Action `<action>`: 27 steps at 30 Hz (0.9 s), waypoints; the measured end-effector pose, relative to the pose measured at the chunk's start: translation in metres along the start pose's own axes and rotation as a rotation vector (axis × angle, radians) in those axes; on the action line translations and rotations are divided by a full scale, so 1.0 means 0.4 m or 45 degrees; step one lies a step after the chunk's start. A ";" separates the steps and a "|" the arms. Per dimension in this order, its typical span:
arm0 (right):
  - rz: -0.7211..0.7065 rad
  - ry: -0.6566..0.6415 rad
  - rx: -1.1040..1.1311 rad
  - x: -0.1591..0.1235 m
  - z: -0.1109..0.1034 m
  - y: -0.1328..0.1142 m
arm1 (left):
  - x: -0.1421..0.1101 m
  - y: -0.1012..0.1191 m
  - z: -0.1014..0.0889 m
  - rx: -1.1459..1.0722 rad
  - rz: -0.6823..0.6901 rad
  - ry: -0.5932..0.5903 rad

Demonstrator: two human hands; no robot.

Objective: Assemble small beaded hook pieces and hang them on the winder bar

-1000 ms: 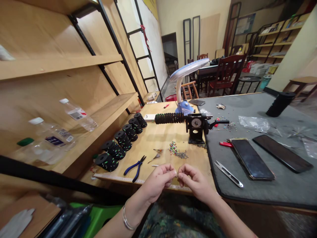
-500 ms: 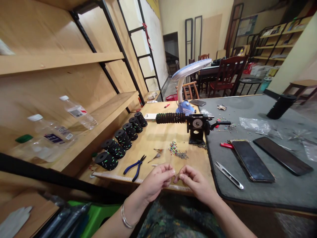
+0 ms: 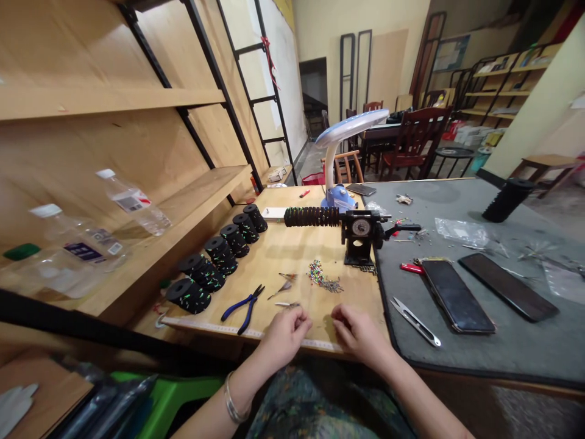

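Over the table's front edge, my left hand [image 3: 287,334] is pinched, thumb against the curled fingers, on something too small to make out. Across a gap from it, my right hand [image 3: 359,334] is closed in a similar pinch, its contents also hidden. Any thin line between them is too fine to see. Just beyond my left fingertips lies a slim white stick [image 3: 286,304]. A pile of small coloured beads and metal bits [image 3: 322,275] sits farther forward. Blue-handled pliers [image 3: 244,308] rest to the left, near a small pointed metal tool [image 3: 284,284].
Several black foam spools [image 3: 188,296] line the left side. A black winder with a crank [image 3: 361,235] carries a ribbed black roll [image 3: 311,216]. A desk lamp [image 3: 339,198] stands behind. On the grey mat are thread snips [image 3: 415,322] and two phones [image 3: 457,296].
My hands were nearly touching and have drawn apart, the left toward the left and the right slightly rightward. Both remain pinched. The view has shifted slightly.
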State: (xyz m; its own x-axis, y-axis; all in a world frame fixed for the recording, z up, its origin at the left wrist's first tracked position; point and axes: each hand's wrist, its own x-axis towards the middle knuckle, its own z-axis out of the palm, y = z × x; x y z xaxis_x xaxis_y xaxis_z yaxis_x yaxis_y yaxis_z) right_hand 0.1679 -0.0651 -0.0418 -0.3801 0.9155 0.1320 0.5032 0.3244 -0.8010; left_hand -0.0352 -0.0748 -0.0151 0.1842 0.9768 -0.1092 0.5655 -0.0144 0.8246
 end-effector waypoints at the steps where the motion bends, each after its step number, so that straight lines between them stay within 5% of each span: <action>1: -0.007 -0.001 -0.051 0.000 0.000 0.001 | -0.003 -0.002 0.001 0.135 0.034 0.021; 7: -0.054 -0.021 -0.240 -0.011 0.002 -0.003 | -0.028 0.009 0.005 0.486 0.123 0.052; 20: 0.016 0.039 -0.099 -0.081 -0.014 0.006 | -0.077 -0.003 0.013 0.359 0.167 0.046; 27: 0.021 0.027 -0.234 -0.081 -0.028 0.008 | -0.103 0.007 0.004 0.355 0.316 -0.105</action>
State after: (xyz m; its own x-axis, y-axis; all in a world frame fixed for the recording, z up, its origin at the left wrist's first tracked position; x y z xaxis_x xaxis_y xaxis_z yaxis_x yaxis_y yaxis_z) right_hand 0.1906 -0.0911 -0.0420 -0.3550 0.9252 0.1340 0.6434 0.3458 -0.6830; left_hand -0.0399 -0.1155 -0.0092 0.4004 0.9161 0.0211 0.6904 -0.3167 0.6504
